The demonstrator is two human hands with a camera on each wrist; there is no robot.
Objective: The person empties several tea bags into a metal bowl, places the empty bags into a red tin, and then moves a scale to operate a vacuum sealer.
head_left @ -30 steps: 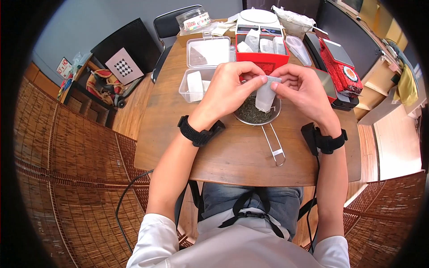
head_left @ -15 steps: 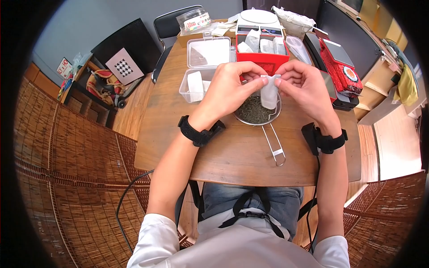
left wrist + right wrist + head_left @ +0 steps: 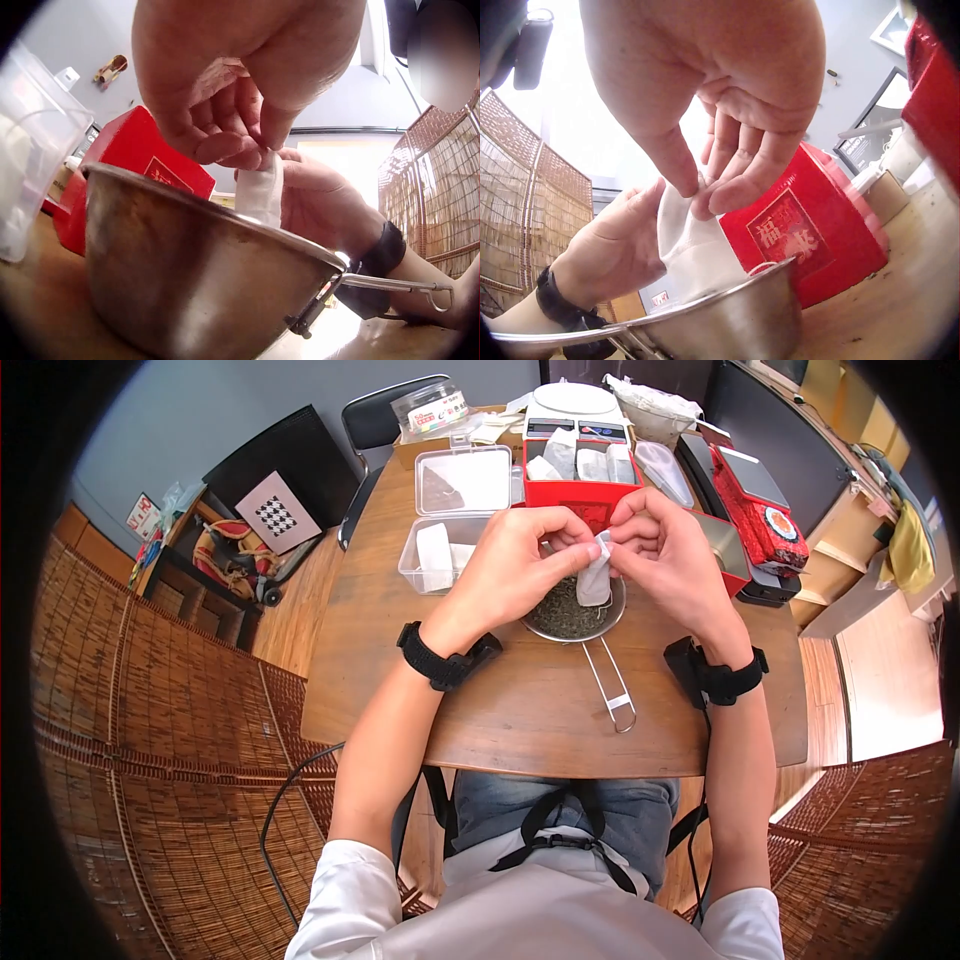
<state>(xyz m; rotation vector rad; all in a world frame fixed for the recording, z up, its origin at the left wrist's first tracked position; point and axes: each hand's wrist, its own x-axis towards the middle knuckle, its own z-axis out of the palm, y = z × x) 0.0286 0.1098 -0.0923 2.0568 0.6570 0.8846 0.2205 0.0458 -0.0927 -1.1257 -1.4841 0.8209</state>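
Note:
A white tea bag (image 3: 594,587) hangs upright between both hands, its top bunched. My left hand (image 3: 522,560) pinches the bag's top edge between thumb and fingers. My right hand (image 3: 670,565) pinches the same edge from the other side, its other fingers loosely curled. Beneath the bag sits a steel bowl (image 3: 165,262) with a long wire handle (image 3: 612,690), holding dark dried tea leaves (image 3: 562,615). In the right wrist view, the bag's lower part dips behind the bowl's rim, and a thin white string loop shows beside it.
Behind the bowl stands a red box (image 3: 795,232) holding several filled white bags (image 3: 592,463). A clear plastic box (image 3: 408,572) with white bags lies to the left, lid raised. Farther back are a white scale (image 3: 575,400) and a clear jar (image 3: 432,410); a red package (image 3: 765,510) is at right.
The bag's top has gone from spread flat to bunched and narrower between the fingertips. My right hand has turned slightly, its index finger lifting. The bowl stays in place.

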